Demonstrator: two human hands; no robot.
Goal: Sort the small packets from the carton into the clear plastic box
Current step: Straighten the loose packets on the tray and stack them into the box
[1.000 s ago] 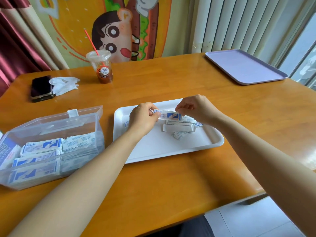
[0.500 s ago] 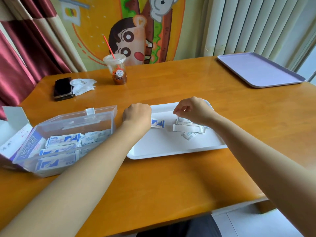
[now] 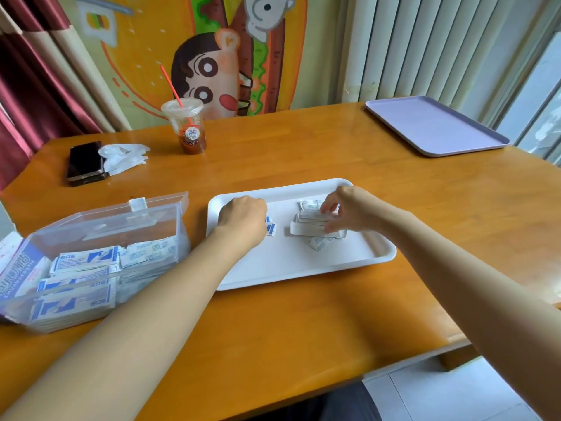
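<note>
Surface (image 3: pixel 303 323): orange wood; curtains and cartoon wall behind.
White tray (image 3: pixel 288 268): centre, both hands over it.
Clear plastic box (image 3: pixel 100 226): left of white tray, lid up, sorted packets (image 3: pixel 88 259) in rows inside.
Lilac tray (image 3: pixel 434 129): far right corner.
Carton (image 3: pixel 15 268): open, left edge, against the box.
Right hand (image 3: pixel 352 208): thumb and fingers clamped on packet stack (image 3: pixel 309 226), mid-tray.
Left hand (image 3: pixel 243 220): fingers curled down onto blue-print packet (image 3: pixel 271 228) on tray; pinched or not, cannot tell.
Cup (image 3: pixel 186 126), phone (image 3: pixel 85 162): far left.
</note>
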